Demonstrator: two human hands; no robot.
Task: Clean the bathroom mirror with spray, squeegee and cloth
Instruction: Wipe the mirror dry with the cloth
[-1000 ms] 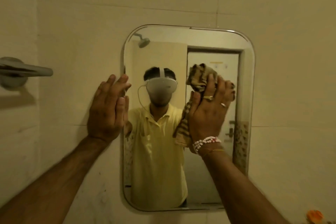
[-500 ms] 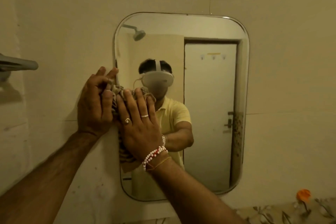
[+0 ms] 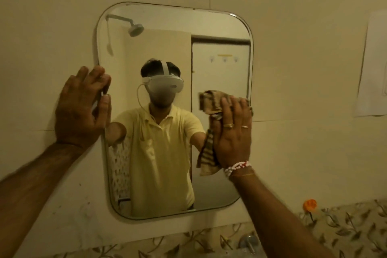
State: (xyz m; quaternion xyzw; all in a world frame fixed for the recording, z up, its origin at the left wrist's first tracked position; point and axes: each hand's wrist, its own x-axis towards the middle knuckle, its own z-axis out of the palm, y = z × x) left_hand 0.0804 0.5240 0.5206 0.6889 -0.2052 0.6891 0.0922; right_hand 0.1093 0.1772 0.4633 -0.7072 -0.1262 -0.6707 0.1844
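Cloth (image 3: 211,102) wiping at the right edge of the mirror (image 3: 219,184), the left hand (image 3: 80,109) bracing the opposite edge.

Right hand (image 3: 234,132) presses a crumpled, brown-striped woven rag flat to the glass, fingers (image 3: 225,109) extended and close together over it; a loose tail hangs below the palm. Left hand lies open, fingers together, half on the tiled wall (image 3: 41,48) and half over the mirror's left rim. Mirror is a rounded rectangle of smooth glass with a thin bevelled border, set on glossy cream tile above a leaf-patterned band (image 3: 345,234). Likely faults: the bare left palm may leave fresh prints on the glass; the trailing tail may drag and streak the surface; hard pressure near the rim could stress the mounting. No spray bottle or squeegee is visible.
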